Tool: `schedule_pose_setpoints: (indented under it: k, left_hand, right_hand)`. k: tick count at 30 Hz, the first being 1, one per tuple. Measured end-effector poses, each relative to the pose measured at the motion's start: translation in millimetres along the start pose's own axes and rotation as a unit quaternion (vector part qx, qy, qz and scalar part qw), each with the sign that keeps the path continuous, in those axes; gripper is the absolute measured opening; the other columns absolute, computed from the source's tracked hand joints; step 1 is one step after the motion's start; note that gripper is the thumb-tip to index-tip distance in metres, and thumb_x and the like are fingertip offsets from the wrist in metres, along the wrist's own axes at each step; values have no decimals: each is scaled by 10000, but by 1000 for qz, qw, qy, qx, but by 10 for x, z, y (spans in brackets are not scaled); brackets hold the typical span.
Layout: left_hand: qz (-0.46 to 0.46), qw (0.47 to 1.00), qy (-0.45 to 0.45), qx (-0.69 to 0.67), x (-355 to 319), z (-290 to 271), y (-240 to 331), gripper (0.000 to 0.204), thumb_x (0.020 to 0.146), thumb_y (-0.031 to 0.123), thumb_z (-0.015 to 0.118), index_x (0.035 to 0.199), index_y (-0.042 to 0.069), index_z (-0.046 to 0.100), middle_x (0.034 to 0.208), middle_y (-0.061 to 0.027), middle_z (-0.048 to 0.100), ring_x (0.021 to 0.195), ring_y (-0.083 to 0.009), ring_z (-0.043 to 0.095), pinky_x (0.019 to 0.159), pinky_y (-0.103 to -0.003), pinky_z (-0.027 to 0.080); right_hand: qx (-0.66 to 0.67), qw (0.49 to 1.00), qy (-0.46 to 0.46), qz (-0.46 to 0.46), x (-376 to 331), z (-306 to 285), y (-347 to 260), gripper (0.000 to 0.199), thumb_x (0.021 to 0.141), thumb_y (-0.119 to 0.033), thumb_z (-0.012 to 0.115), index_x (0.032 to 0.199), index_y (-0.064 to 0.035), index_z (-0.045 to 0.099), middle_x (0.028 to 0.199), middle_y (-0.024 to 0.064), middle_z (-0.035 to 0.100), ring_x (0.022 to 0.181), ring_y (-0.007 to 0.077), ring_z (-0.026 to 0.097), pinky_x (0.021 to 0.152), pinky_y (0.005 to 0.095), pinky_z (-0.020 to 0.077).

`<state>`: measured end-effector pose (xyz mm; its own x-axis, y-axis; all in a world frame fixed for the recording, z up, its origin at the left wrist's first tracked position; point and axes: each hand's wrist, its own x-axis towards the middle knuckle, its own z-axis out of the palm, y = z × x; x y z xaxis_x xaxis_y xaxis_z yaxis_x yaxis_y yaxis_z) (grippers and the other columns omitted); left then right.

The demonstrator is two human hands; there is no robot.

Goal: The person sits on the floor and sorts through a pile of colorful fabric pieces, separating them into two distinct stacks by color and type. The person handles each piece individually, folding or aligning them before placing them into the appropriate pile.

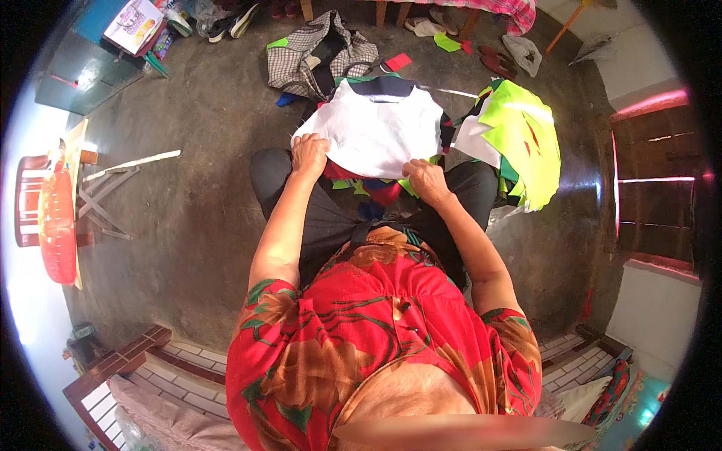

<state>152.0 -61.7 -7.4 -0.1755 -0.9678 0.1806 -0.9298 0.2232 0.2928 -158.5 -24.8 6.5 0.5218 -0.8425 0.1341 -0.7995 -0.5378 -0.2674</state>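
Observation:
A white piece of cloth [380, 129] with a curved, cut-out far edge lies spread over my lap and the fabrics in front of me. My left hand [309, 155] grips its near left edge, fingers curled over it. At the near right edge my right hand [426, 181] pinches the same cloth. Dark fabric shows beyond the cut-out, and red, green and blue scraps [383, 193] peek out beneath the near edge, between my legs.
Right of my knee lies a pile of neon yellow cloth pieces [526, 143]. Checked fabric [301, 60] and a red card-like piece [398, 62] lie farther off on the floor. Shoes [496, 62] and a white plastic bag [524, 52] sit at the far right; a folding stand [109, 195] is left.

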Motion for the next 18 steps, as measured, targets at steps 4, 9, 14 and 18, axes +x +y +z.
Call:
schedule_pose_setpoints:
  k: [4,9,14,18]
  left_hand:
    - [22,999,-30,22,-46,35,-22,170,764,47,535,715,129,676,843,-67,631,915,-243,578,835,-379,395]
    - [26,995,-86,39,-101,103,-55,158,788,80,531,744,100,682,857,-102,623,915,-261,576,831,-402,396]
    - [17,992,-120,40,-77,90,40,153,794,89,533,768,100,683,888,-109,619,939,-259,575,836,-408,393]
    - [-1,989,-139,41,-105,71,34,158,771,46,533,777,120,673,884,-79,609,949,-257,571,843,-403,389]
  right_hand:
    - [21,1000,-19,9,-33,111,24,98,796,-84,513,796,-110,608,773,67,620,785,273,628,633,401,505]
    - [50,995,-75,41,-48,165,63,134,783,-83,513,848,-104,628,831,99,655,794,288,643,662,399,510]
    - [5,977,-203,71,-136,184,75,155,789,-108,524,880,-129,648,843,102,668,792,298,652,680,401,512]
    - [6,960,-269,83,-90,52,49,155,799,-122,527,885,-145,654,831,93,669,777,306,651,670,407,512]
